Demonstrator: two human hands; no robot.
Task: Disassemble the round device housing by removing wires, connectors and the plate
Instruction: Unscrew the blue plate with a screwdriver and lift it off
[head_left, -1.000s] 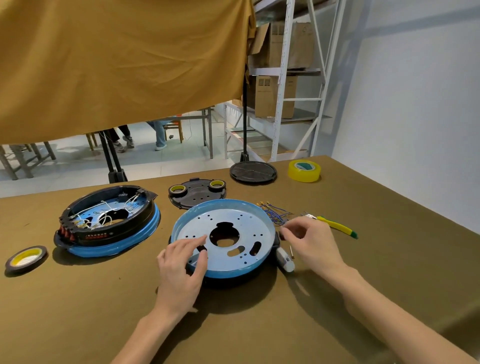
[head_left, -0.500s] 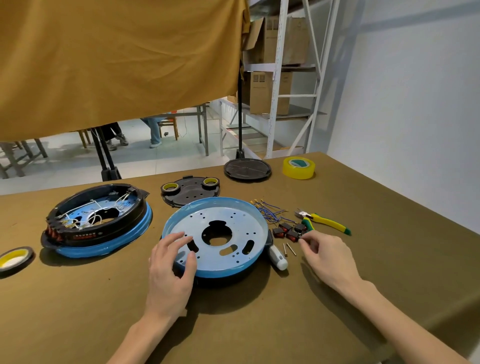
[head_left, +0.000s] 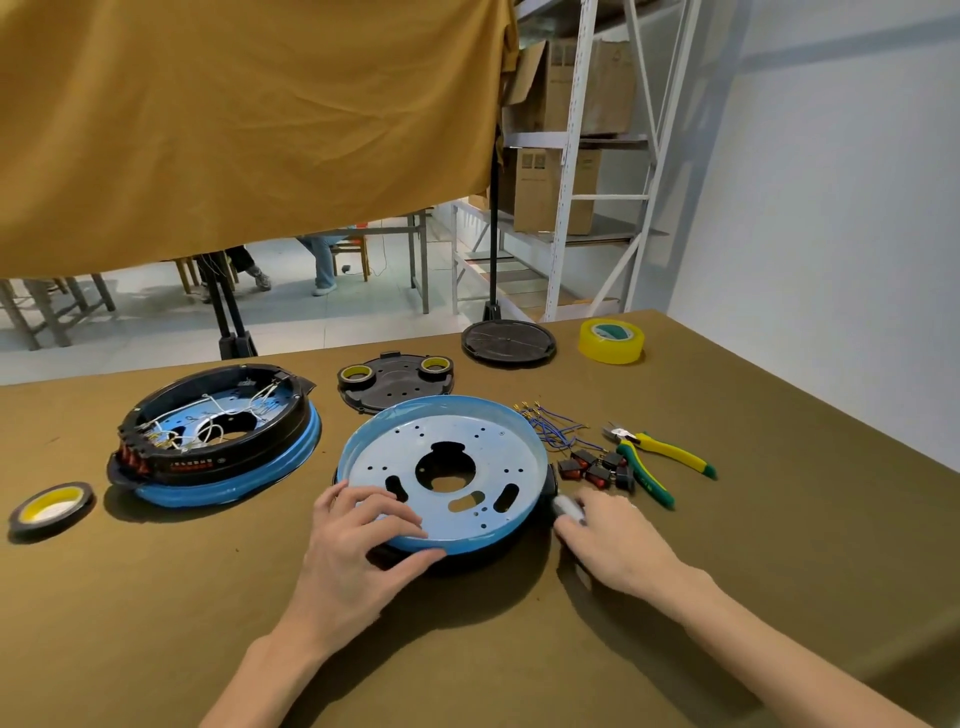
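Observation:
A light-blue round plate with holes lies on a black housing base at the table's middle. My left hand holds its front-left rim, fingers on top and thumb against the outer edge. My right hand is just right of the plate, its fingers round a white tool handle; the tool is blurred. Loose blue wires and red rocker switches lie on the table to the right. A second housing, black ring on blue, with white wires inside, sits at left.
Yellow-green pliers lie right of the switches. Behind are a black cover carrying two tape rolls, a black disc and a yellow tape roll. Another tape roll lies far left. A tan cloth hangs above the table's far edge.
My right hand left the switches and pliers area and came back to the white tool beside the plate. My left hand slid to the plate's front rim.

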